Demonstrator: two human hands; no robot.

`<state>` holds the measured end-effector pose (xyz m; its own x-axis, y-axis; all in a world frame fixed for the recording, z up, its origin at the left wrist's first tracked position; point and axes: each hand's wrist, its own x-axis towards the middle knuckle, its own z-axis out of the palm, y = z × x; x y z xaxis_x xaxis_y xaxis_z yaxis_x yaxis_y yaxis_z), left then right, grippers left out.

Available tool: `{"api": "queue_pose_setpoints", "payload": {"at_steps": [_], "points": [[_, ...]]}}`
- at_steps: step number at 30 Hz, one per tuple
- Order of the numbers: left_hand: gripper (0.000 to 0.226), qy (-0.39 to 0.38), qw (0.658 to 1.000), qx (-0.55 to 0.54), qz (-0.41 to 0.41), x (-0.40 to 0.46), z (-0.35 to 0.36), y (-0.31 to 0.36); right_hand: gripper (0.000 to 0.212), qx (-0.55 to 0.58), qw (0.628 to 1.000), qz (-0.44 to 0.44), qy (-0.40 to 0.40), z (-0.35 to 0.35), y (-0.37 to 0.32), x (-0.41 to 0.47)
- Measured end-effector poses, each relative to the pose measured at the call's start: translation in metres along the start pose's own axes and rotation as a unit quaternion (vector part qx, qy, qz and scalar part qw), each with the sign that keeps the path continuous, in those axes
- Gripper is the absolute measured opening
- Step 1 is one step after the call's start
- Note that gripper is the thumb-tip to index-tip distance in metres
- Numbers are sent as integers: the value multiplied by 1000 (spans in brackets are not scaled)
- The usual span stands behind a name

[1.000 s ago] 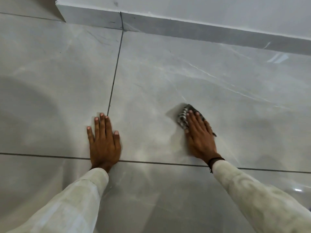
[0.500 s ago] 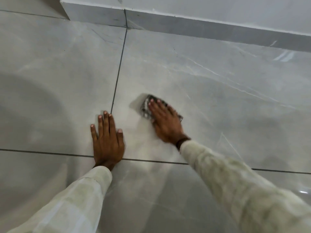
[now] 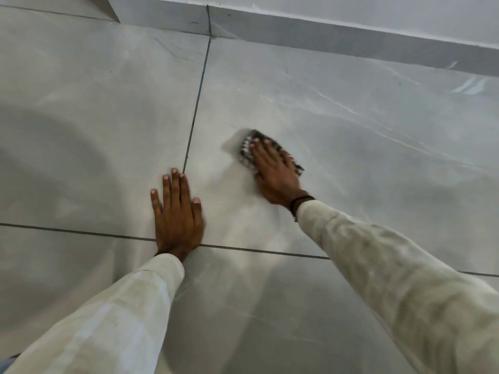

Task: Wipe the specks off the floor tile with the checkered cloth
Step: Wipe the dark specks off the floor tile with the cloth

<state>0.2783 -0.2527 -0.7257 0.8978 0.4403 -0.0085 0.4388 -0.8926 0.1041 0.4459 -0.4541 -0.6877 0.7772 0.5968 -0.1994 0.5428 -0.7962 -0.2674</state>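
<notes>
A black-and-white checkered cloth (image 3: pixel 246 151), folded small, lies on the big grey marbled floor tile (image 3: pixel 351 147). My right hand (image 3: pixel 275 171) presses flat on top of it and covers most of it; the cloth's edges show at the fingertips and on the right side. The hand and cloth are motion-blurred. My left hand (image 3: pixel 176 211) rests flat on the floor with fingers spread, over the grout cross where the tiles meet, to the left and nearer me than the cloth. A few tiny dark specks (image 3: pixel 286 72) dot the tile further back.
A grey skirting board (image 3: pixel 324 36) runs along the white wall at the back. Dark grout lines (image 3: pixel 198 95) divide the tiles. A wall corner (image 3: pixel 113 9) juts out at the top left. Both my arms wear pale long sleeves (image 3: pixel 391 265).
My right hand slid the cloth left and away from me across the tile, then slightly back to the right. My left hand stayed planted on the grout cross.
</notes>
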Motion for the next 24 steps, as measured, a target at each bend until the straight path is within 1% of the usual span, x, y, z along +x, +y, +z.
{"api": "queue_pose_setpoints", "payload": {"at_steps": [4,7,10,11,13,16,18,19,20,22,24], "points": [[67,0,1000,-5,5,0,-3,0,66,-17,993,-119,-11,18,-44,-22],[68,-8,1000,-7,6,-2,-5,0,64,-18,983,-180,-21,25,-35,-60],[68,-17,1000,-11,6,0,-7,0,60,-28,974,-222,-37,29,-5,-104],[68,-18,1000,-12,7,-1,-6,-1,59,-27,975,-216,-38,28,9,-116],[68,-18,1000,-12,2,-1,-3,-1,58,-21,986,-164,-26,22,41,-129],[69,-16,1000,-15,1,1,1,-1,57,17,999,-18,24,13,65,-118],[70,-19,1000,-16,-1,1,3,-2,58,52,995,72,44,18,49,-107],[71,-23,1000,-17,0,1,2,-1,59,61,993,91,49,24,35,-107],[71,-28,999,-18,0,1,0,1,60,66,992,89,52,30,20,-110],[70,-43,999,-14,-8,1,-7,6,59,86,993,63,57,41,-7,-122],[67,-56,998,-15,-26,0,-18,15,54,147,982,80,84,46,-24,-128]]}}
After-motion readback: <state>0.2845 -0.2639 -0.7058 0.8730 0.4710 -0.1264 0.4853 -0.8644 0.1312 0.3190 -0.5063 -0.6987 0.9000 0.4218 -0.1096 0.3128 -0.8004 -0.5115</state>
